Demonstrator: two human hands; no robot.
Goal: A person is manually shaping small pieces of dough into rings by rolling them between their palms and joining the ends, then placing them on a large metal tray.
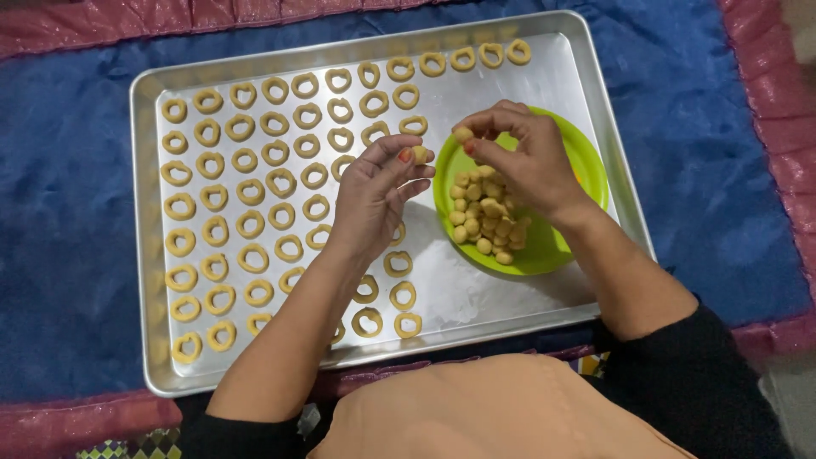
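A person sits over a large metal baking tray (544,81) that lies on a blue cloth (722,127) with a pink border (85,25). The tray serves as the landmark here.

The left hand (374,191) hovers above the middle of the tray, its fingers curled and its thumb and forefinger pinching a small ball of yellow dough (419,154). The right hand (518,161) is just to the right of it, above the right part of the tray, and its fingertips pinch a second small dough ball (463,134), lifted clear of the plate beneath. The two hands are near one another but do not touch.

Under the right hand, a bright green plate (586,157) rests inside the tray against its right side. A heap of small dough balls (484,217) lies on the plate's left half, partly hidden by the hand.

The left and middle parts of the tray are filled with rows of dough rings (246,170), each a small loop with a hole, set apart from its neighbours. One row runs along the tray's far edge up to its far right corner, and a few more rings lie near the tray's near edge, below the left wrist. The strip of tray between the plate and the near edge is bare metal.

Both forearms come in from the tray's near edge, with black sleeves (688,374) pushed up and a tan garment (501,408) between them.
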